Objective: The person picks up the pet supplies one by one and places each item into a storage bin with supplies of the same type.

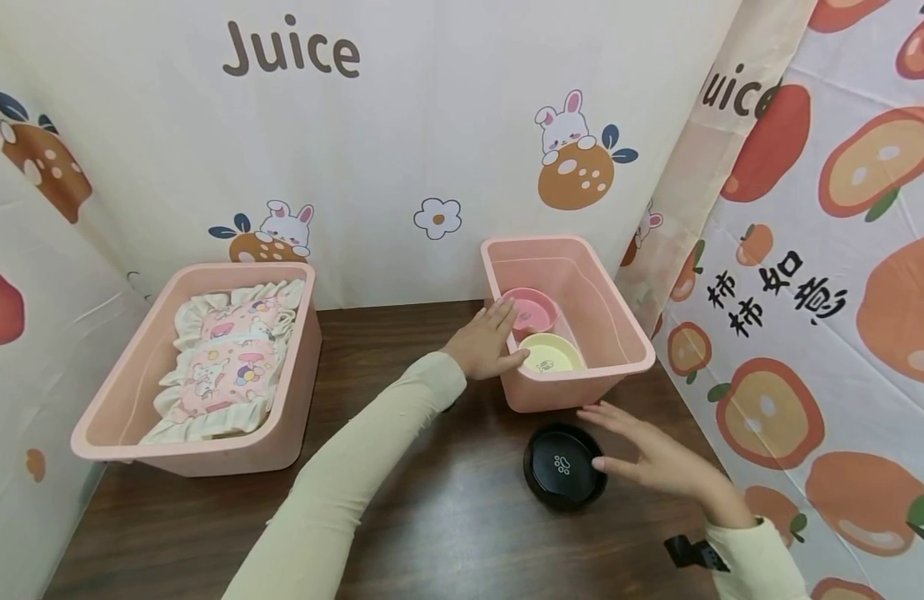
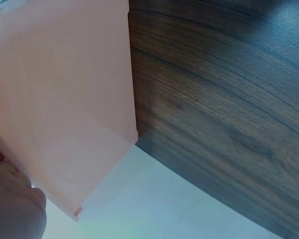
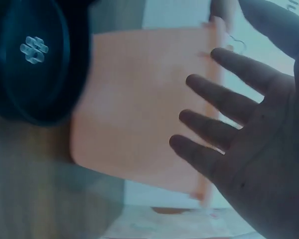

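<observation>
At the right pink bin (image 1: pixel 622 333), my left hand (image 1: pixel 487 343) lies over the left rim with its fingers extended and its thumb reaching toward a yellow bowl (image 1: pixel 549 353). Beyond its fingertips, a pink bowl (image 1: pixel 535 310) sits in the same bin. The left wrist view shows part of that hand (image 2: pixel 15 196) against the bin's rim. My right hand (image 1: pixel 656 450) is spread wide and holds nothing, between the bin's front and a black bowl (image 1: pixel 562 467) with a paw print. Its thumb overlaps the bowl's right edge in the head view; in the right wrist view its fingers (image 3: pixel 214 102) stand apart.
A second pink bin (image 1: pixel 300 400) on the left contains a folded, ruffled fabric bundle (image 1: pixel 232 358) with a pink print. Both bins stand on a dark wooden table (image 1: pixel 447 517). Printed curtains (image 1: pixel 402 142) hang behind and along the sides.
</observation>
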The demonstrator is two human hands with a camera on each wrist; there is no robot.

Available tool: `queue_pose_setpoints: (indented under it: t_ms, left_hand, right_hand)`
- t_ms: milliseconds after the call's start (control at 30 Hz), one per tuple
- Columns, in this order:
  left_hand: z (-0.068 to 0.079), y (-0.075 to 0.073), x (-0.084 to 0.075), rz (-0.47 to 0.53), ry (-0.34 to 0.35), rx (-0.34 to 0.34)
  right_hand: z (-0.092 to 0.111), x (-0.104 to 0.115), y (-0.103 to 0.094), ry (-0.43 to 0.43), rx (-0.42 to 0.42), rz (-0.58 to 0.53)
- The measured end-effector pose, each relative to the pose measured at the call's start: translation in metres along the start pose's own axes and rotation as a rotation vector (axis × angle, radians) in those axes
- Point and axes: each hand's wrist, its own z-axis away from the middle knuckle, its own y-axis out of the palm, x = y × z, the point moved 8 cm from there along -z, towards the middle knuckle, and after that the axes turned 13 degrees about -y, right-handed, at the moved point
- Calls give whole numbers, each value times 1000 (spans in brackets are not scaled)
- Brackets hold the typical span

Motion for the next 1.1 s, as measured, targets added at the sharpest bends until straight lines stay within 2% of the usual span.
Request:
queue_pose_setpoints:
  t_ms: [100,233,333,433,700,933,1100]
  left_hand:
    - [0,0,0,3,-8,5]
    - [-1,0,1,10,-11,6]
    - [-1,1,0,13,-8,6]
    - [0,1,0,13,-13,10]
    - [1,0,0,11,-14,20]
    - [1,0,0,22,-9,11]
    - [2,-1,0,27,-10,3]
  right_hand:
    - [4,-3,24,18,37,-13]
    - [8,-9,56,56,81,-113]
    - [13,-13,76,89,98,-168]
    - [16,-16,91,100,92,-175]
    - [16,-18,113,94,38,-78]
    - [13,-20,122,70,16,-10]
    - [12,-22,125,76,-30,-9]
